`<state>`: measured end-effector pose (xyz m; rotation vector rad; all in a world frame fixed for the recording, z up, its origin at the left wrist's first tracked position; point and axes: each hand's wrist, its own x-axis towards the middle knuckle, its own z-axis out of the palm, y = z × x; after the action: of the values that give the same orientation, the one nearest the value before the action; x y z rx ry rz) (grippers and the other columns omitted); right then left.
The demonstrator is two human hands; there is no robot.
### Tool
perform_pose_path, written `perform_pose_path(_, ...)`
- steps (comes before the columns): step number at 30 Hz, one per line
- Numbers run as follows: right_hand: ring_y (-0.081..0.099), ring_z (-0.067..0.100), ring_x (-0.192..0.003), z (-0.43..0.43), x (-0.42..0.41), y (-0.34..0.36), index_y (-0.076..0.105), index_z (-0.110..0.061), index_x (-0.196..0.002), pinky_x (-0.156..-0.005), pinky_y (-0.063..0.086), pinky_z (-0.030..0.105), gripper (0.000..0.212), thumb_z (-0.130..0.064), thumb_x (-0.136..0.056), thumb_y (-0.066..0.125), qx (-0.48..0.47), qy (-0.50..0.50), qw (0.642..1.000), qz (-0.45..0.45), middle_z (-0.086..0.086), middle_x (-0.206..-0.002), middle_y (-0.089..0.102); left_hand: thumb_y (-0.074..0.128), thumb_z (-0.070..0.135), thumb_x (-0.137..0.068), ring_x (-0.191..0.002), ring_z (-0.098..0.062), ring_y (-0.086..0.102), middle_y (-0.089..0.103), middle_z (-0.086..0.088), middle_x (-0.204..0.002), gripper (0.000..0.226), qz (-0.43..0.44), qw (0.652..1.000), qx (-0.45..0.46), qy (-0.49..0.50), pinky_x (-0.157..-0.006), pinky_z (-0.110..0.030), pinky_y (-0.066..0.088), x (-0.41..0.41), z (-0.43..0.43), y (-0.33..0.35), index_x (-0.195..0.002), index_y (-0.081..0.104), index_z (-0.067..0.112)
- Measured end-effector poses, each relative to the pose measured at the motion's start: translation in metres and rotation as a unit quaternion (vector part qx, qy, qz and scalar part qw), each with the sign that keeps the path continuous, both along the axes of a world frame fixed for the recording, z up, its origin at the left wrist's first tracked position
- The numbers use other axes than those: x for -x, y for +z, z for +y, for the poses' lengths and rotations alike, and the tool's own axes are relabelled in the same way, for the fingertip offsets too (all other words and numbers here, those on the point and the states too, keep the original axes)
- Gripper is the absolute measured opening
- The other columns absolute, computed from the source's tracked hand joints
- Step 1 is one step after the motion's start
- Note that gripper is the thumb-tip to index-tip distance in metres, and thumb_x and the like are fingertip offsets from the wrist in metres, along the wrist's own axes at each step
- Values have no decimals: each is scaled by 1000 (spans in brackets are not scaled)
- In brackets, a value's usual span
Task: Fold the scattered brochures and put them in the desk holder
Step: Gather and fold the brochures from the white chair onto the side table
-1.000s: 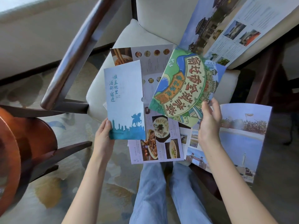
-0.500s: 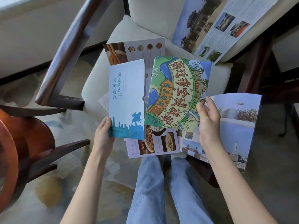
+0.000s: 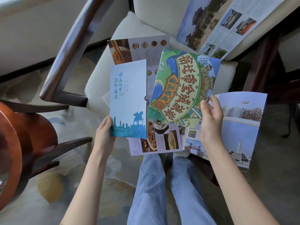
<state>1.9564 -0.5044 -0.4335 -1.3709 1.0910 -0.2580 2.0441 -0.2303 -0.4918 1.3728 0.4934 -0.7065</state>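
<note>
My left hand (image 3: 104, 133) grips the lower left corner of a folded pale blue brochure (image 3: 128, 98) with a skyline and a horse rider. My right hand (image 3: 211, 118) holds the right edge of a green cartoon map brochure (image 3: 181, 88), tilted beside the blue one. Under them on the chair seat lie an open food menu brochure (image 3: 159, 142) and an open photo brochure (image 3: 241, 127) with a lake and a tower. Another open brochure (image 3: 215, 25) with building photos leans on the chair back. No desk holder is in view.
The cream cushioned armchair (image 3: 100, 75) has dark wooden arms (image 3: 73, 46) on the left and right. A round red-brown wooden table (image 3: 11, 143) stands at the left edge. My legs in blue jeans (image 3: 170, 192) stand on patterned carpet.
My right hand has swung the green map brochure leftward and more upright, close beside the blue brochure. The blue brochure in my left hand has stayed about where it was.
</note>
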Motion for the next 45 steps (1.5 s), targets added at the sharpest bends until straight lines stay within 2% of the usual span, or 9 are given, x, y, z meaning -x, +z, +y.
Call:
perform_pose_path(3,56,20,-119,-2,-1,-1,41,-5,-135,-106,43,39,39,-17,-98,44,4,-5,1000,-3,12,-127,59,41,27,-99,-88,-4,64,70,8,-100,26,2,1000,-2,1,-69,-17,52,2,0,0,-110,64,24)
perform_pose_path(10,59,19,-116,1,0,-7,43,-5,-134,-103,46,36,38,-15,-98,45,11,-1,1000,-11,12,-124,61,41,29,-98,-92,-8,61,69,8,-100,26,0,1000,1,0,-73,-20,50,5,0,-2,-111,63,24)
perform_pose_path(12,59,15,-114,2,1,-9,42,-4,-135,-101,47,31,39,-15,-98,46,14,-11,1000,-13,11,-124,61,42,29,-98,-92,-7,61,69,7,-101,26,-8,1000,5,3,-73,-19,52,4,1,-1,-112,63,24)
perform_pose_path(16,63,-7,-93,4,3,-11,46,-10,-124,-80,48,11,26,-12,-97,45,37,-6,999,-19,-2,-106,66,42,30,-98,-96,-8,62,67,6,-107,27,-19,1000,6,5,-77,-21,53,3,2,-2,-116,61,24)
perform_pose_path(24,64,-7,-92,8,7,-12,47,-13,-121,-79,48,11,24,-10,-97,45,57,26,998,-26,-14,-98,66,41,30,-98,-99,-12,59,63,0,-113,39,-27,1000,-11,4,-81,-26,52,7,-1,-4,-133,48,13)
perform_pose_path(31,62,-14,-88,6,7,-17,43,-23,-115,-74,46,5,24,-8,-97,46,23,-29,999,-23,-12,-101,63,41,28,-98,-93,-10,63,66,4,-105,32,4,999,18,39,-77,-26,55,8,-6,-5,-125,52,16)
perform_pose_path(38,59,-10,-90,-4,11,-32,39,-12,-133,-73,46,7,35,-14,-98,45,-12,-69,998,1,-8,-107,60,40,28,-98,-92,-8,62,68,7,-102,24,10,999,18,31,-77,-27,51,7,-6,-8,-111,60,23)
perform_pose_path(42,52,-7,-86,-8,15,-50,34,-12,-138,-65,43,3,41,-18,-98,44,-12,-54,998,43,-10,-106,51,40,27,-100,-96,-16,57,65,1,-107,26,27,998,-65,-4,-79,-31,47,8,-7,-28,-118,58,20)
perform_pose_path(45,59,11,-84,-7,17,-55,36,-11,-134,-69,49,17,37,-18,-98,43,-5,-25,997,70,-14,-97,53,40,25,-100,-95,-16,58,63,-4,-113,32,40,991,-123,-23,-79,-33,50,2,-10,-37,-126,53,13)
